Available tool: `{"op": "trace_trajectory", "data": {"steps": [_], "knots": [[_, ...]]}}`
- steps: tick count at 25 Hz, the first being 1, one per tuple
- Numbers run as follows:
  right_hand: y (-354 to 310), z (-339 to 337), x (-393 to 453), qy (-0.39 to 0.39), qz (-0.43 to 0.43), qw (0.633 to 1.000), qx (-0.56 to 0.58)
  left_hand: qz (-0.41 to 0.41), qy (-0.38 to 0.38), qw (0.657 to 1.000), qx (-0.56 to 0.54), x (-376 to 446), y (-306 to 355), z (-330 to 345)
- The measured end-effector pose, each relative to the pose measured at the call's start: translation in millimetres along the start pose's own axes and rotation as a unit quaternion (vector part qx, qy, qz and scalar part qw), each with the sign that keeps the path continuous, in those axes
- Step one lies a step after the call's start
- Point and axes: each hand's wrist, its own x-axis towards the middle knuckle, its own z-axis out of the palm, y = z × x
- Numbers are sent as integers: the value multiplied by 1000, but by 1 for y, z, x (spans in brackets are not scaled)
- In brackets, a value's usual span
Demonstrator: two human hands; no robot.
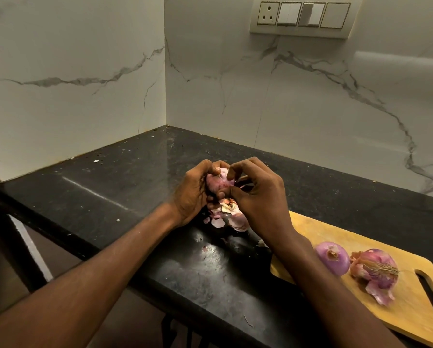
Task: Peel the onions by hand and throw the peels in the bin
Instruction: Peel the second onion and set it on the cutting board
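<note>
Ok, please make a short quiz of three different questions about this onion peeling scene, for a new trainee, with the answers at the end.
1. True or false: both hands grip the same onion.
2. How many onions lie on the cutting board? A) one B) two C) four
3. Fill in: the loose peels lie in a pile on the dark ______.

Key
1. True: the left hand and the right hand both hold the onion above the countertop.
2. B: a peeled onion and an unpeeled onion rest on the cutting board.
3. Countertop: the peels lie under the hands.
</note>
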Motion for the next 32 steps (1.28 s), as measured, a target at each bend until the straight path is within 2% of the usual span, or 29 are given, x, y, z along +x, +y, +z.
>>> {"op": "trace_trajectory", "data": {"steps": [8,13,19,27,32], "knots": [[4,2,1,-11,1,1000,-12,4,-14,1000,-4,0,0,2],[0,-1,-1,-2,7,1000,3,-14,17,1000,5,2,-1,-2],[-2,5,-2,19,-58,998,-33,-30,35,998,-35,4,-1,-6],[-4,12,1,31,-26,999,-26,-33,36,999,2,5,-2,-3],[-2,13,4,27,5,1000,-15,-17,34,999,-22,5,-4,-4]]}}
